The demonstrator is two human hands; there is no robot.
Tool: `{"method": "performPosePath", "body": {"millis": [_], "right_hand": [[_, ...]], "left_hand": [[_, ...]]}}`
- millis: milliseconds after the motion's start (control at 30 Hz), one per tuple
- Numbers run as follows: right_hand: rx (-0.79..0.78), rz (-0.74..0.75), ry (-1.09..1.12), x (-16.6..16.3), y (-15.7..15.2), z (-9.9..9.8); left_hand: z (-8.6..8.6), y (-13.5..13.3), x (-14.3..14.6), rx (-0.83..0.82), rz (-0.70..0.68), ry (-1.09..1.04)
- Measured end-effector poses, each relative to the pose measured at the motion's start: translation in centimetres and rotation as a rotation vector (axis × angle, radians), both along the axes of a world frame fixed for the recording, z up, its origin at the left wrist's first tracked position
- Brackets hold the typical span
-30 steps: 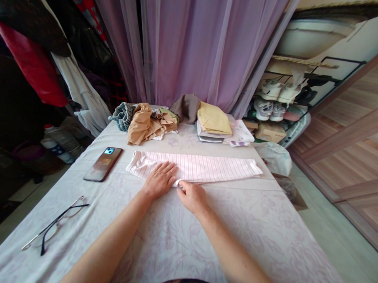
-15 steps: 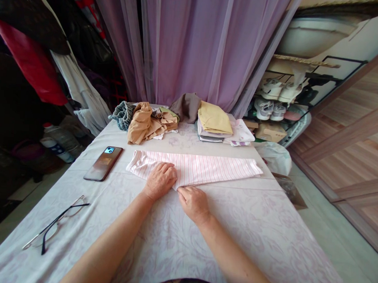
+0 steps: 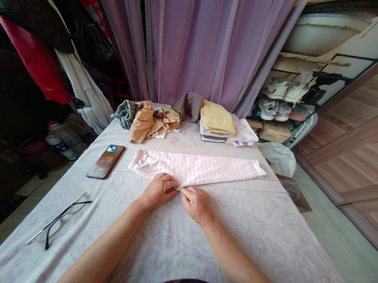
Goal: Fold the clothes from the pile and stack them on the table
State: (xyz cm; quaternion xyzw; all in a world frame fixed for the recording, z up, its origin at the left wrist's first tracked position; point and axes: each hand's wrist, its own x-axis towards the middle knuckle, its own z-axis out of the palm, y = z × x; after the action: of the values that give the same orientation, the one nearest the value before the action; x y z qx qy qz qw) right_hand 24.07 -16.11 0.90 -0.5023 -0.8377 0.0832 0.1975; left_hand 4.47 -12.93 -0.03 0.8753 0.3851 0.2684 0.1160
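1. both hands have closed in: left hand (image 3: 157,191) was flat on the striped garment (image 3: 197,169), now curled at its near edge.
2. right hand (image 3: 196,203) meets it there, both pinching the fabric's pointed fold.
3. garment lies mid-table (image 3: 266,228), right of the phone (image 3: 106,161).
4. best to pinch all layers evenly and keep the edge taut.
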Motion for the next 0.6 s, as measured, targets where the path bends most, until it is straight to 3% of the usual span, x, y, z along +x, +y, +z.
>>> {"method": "performPosePath", "body": {"millis": [600], "right_hand": [[-0.023,0.002,0.228,0.79,0.36,-0.67]], "left_hand": [[-0.14,-0.36,0.12,0.104,0.004,0.055]]}}
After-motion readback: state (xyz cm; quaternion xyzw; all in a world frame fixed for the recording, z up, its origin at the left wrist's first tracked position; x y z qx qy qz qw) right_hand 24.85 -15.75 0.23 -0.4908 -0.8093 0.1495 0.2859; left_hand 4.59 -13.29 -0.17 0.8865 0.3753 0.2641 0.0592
